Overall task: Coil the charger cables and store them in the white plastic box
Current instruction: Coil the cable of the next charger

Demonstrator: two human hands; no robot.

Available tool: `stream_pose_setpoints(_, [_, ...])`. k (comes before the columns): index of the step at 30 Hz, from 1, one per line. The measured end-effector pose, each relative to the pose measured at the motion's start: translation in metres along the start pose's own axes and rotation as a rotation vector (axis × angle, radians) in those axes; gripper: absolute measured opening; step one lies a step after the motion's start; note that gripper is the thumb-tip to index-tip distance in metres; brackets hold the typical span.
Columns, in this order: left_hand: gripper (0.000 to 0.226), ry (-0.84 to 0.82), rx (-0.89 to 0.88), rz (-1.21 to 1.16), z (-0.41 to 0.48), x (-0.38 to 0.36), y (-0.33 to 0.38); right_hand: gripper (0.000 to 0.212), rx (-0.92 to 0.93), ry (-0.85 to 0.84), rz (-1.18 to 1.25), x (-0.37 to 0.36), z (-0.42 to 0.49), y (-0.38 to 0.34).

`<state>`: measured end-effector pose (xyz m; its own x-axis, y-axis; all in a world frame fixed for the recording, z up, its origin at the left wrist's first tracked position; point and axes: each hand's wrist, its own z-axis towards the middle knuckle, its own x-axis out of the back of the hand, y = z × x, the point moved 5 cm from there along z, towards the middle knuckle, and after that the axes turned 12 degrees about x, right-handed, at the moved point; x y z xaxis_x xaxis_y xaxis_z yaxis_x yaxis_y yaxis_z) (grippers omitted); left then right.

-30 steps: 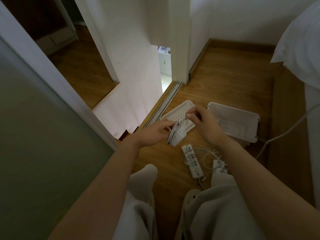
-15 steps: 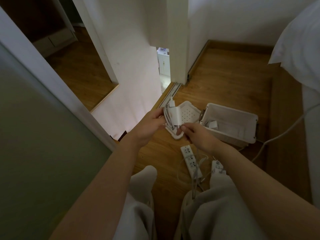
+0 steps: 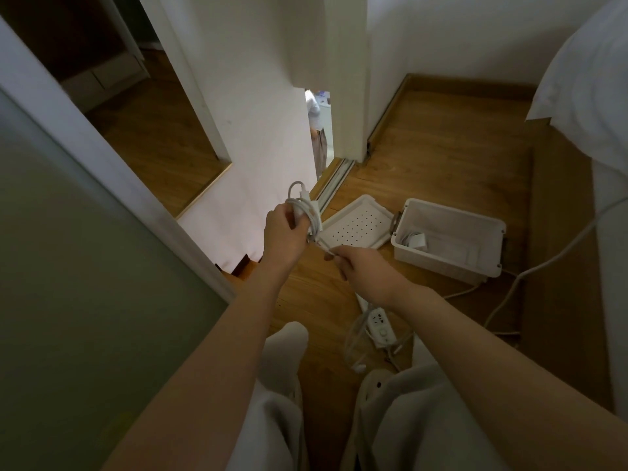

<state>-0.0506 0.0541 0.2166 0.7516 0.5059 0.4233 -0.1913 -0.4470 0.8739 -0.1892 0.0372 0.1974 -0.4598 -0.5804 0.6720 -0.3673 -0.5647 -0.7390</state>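
The left hand (image 3: 283, 234) is gripping a nearly finished coil of white charger cable (image 3: 307, 212), fingers curled round the loops, at about twelve o'clock from the knees. The right hand (image 3: 368, 271) is pinching the cable's loose tail between thumb and fingertips, at four o'clock of the coil. The white plastic box (image 3: 445, 265) is sitting open on the floor at three o'clock of the hands, with a small adapter (image 3: 417, 240) lying inside. Its perforated lid (image 3: 356, 222) is lying just beside it at nine o'clock. By the look of it, one coil is nearing completion, while the power strip (image 3: 380, 326) and tangled loose cables (image 3: 351, 338) at six o'clock are waiting. The way to the box is looking open. Its near rim and the sliding door track (image 3: 334, 185) are the edges to mind.
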Motion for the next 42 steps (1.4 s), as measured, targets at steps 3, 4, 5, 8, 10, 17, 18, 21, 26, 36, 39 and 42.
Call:
stream_pose_setpoints(3, [0.027,0.083,-0.063,0.175,0.002,0.005,-0.001,0.031,0.021,0.006,-0.037,0.002,0.001,-0.004])
stream_pose_setpoints(4, [0.03,0.084,-0.096,0.241,0.002,0.004,-0.002,0.031,0.027,0.018,-0.056,0.004,0.001,-0.005])
stream_pose_setpoints(5, [0.032,0.073,-0.139,0.323,0.001,0.002,-0.002,0.031,0.031,0.028,-0.09,0.006,0.002,-0.005])
stream_pose_setpoints(8, [0.043,0.039,-0.236,0.675,-0.003,-0.01,-0.003,0.03,0.023,0.013,-0.294,0.01,0.001,-0.006])
stream_pose_setpoints(10, [0.053,0.02,-0.281,0.89,-0.005,-0.018,-0.004,0.028,0.034,-0.01,-0.466,0.013,-0.001,-0.009])
stream_pose_setpoints(17, [0.046,-0.298,-0.341,1.163,-0.023,-0.028,-0.017,0.031,0.013,-0.15,-0.816,0.021,-0.011,-0.003])
stream_pose_setpoints(18, [0.044,-0.386,-0.346,1.136,-0.027,-0.031,-0.017,0.031,0.024,-0.141,-0.836,0.022,-0.011,-0.002])
stream_pose_setpoints(21, [0.035,-0.598,-0.308,0.94,-0.035,-0.033,-0.014,0.027,0.06,-0.083,-0.802,0.026,-0.01,0.003])
stream_pose_setpoints(26, [0.033,-0.803,-0.176,0.607,-0.036,-0.02,-0.011,0.016,0.071,0.041,-0.556,0.037,-0.008,0.007])
stream_pose_setpoints(36, [0.041,-0.94,-0.035,-0.017,-0.046,-0.002,0.012,0.024,0.07,0.227,-0.258,0.044,-0.007,0.011])
stream_pose_setpoints(39, [0.037,-0.917,0.028,-0.205,-0.045,-0.003,0.014,0.029,0.033,0.125,-0.234,0.032,-0.005,0.016])
stream_pose_setpoints(42, [0.033,-0.864,0.06,-0.275,-0.042,-0.008,0.01,0.023,-0.035,0.02,-0.241,0.019,-0.003,0.017])
